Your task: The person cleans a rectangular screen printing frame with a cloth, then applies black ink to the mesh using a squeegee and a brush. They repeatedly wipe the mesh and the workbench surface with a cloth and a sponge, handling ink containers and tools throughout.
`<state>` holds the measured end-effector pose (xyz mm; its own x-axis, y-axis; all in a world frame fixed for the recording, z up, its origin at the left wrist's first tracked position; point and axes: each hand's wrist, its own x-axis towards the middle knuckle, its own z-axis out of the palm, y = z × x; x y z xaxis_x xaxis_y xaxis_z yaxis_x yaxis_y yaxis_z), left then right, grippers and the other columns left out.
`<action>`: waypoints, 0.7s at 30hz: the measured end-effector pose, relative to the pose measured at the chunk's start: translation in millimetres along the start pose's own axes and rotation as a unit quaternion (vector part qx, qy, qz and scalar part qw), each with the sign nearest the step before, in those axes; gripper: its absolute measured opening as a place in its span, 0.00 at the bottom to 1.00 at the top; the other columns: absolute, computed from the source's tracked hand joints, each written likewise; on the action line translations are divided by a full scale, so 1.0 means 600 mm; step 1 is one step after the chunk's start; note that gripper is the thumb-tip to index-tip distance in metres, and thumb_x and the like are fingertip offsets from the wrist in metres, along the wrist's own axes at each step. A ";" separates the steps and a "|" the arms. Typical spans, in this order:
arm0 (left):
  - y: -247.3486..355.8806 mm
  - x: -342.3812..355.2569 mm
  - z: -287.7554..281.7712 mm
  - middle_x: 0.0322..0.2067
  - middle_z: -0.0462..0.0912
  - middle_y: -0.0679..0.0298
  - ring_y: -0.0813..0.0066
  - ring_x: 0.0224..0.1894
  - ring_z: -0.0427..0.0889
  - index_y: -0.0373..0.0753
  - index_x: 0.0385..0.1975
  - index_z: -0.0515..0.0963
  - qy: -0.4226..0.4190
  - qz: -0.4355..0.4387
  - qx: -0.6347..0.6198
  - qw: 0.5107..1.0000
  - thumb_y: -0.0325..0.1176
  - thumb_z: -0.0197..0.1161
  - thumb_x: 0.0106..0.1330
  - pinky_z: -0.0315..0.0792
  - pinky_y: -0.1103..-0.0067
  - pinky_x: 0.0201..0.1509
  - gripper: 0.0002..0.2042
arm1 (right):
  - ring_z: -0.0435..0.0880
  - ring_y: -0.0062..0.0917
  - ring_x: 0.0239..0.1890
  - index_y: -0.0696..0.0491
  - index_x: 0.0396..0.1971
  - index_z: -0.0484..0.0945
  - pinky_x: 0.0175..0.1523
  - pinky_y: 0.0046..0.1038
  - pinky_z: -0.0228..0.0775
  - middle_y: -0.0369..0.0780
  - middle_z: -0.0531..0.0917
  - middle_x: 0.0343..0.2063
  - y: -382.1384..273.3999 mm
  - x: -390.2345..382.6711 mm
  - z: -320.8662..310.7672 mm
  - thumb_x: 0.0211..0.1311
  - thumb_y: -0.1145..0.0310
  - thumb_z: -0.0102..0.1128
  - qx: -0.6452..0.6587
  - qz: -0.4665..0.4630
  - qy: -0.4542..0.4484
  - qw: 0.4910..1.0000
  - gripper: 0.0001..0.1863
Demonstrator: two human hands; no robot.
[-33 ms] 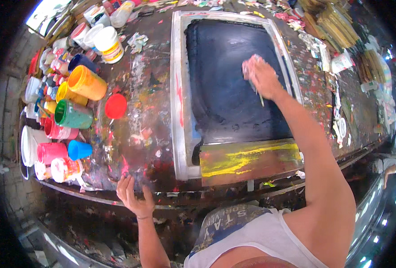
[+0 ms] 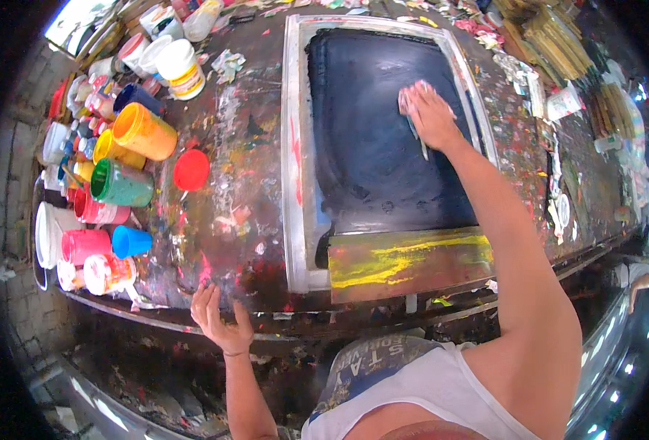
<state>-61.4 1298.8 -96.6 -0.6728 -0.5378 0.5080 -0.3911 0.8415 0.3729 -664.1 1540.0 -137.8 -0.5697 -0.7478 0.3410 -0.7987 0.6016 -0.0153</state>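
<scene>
A screen-printing frame [image 2: 292, 154] with a pale rim and a dark blue-black mesh [image 2: 368, 139] lies flat on the stained table. My right hand [image 2: 436, 119] presses a crumpled pinkish rag [image 2: 410, 100] against the mesh, toward its far right part. A thin pale strip hangs from beneath that hand. My left hand [image 2: 222, 320] rests at the table's front edge, left of the frame, with its thumb apart from the fingers and nothing in it. Across the frame's near end lies a brown board [image 2: 405, 265] smeared with yellow.
On the left stand several paint containers, among them an orange one [image 2: 145, 132], a green one [image 2: 123, 182] and a blue cup [image 2: 131, 242]. A red round lid or cup [image 2: 191, 170] sits nearer the frame. Paper scraps and stacked wooden pieces [image 2: 551, 44] lie at the far right.
My right hand and the rag have shifted slightly farther away over the mesh. The left hand stays where it was.
</scene>
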 end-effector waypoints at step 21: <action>0.004 0.012 0.012 0.56 0.86 0.51 0.42 0.64 0.80 0.34 0.57 0.83 -0.016 -0.004 0.012 1.000 0.32 0.70 0.63 0.66 0.49 0.73 0.21 | 0.63 0.45 0.85 0.41 0.72 0.80 0.87 0.51 0.54 0.48 0.68 0.81 -0.046 -0.096 -0.094 0.76 0.60 0.63 0.158 -0.385 -0.138 0.899 0.26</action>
<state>-71.6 1297.2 -97.8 -0.6892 -0.5422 0.4806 -0.4111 0.8388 0.3569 -598.2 1582.2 -103.9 0.1835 -0.9757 0.1201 -0.9672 -0.2010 -0.1552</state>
